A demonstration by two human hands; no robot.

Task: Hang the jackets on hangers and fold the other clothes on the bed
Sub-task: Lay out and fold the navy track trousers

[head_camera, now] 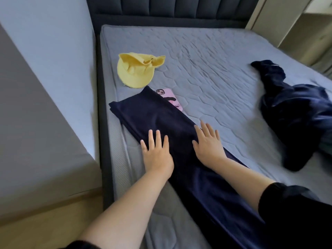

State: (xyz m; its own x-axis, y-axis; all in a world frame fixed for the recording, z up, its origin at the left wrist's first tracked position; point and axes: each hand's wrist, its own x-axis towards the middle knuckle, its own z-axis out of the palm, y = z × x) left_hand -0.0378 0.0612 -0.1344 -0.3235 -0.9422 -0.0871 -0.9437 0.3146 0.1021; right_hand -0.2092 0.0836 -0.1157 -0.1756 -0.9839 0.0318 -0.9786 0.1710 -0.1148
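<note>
Setting: bedroom; a bed with a bare grey quilted mattress and a dark padded headboard, with a pale wall to the left and a strip of wooden floor at the lower left.

Grip: both hands lie flat, fingers straight and spread, closed round nothing. The left hand presses palm-down on the left edge of a navy garment. The right hand presses on its right edge, fingertips reaching onto the mattress.

Item 1: navy garment, long and narrow, laid flat along the left side of the bed, running from the near edge diagonally toward the headboard.

Item 2: pink phone, face down, partly tucked under the far right edge of the navy garment.

Item 3: yellow hat, crumpled, just beyond the garment's far end, near the left edge of the mattress.

Item 4: dark garment, crumpled in a heap on the right side of the bed, well apart from both hands; its type cannot be told.
</note>
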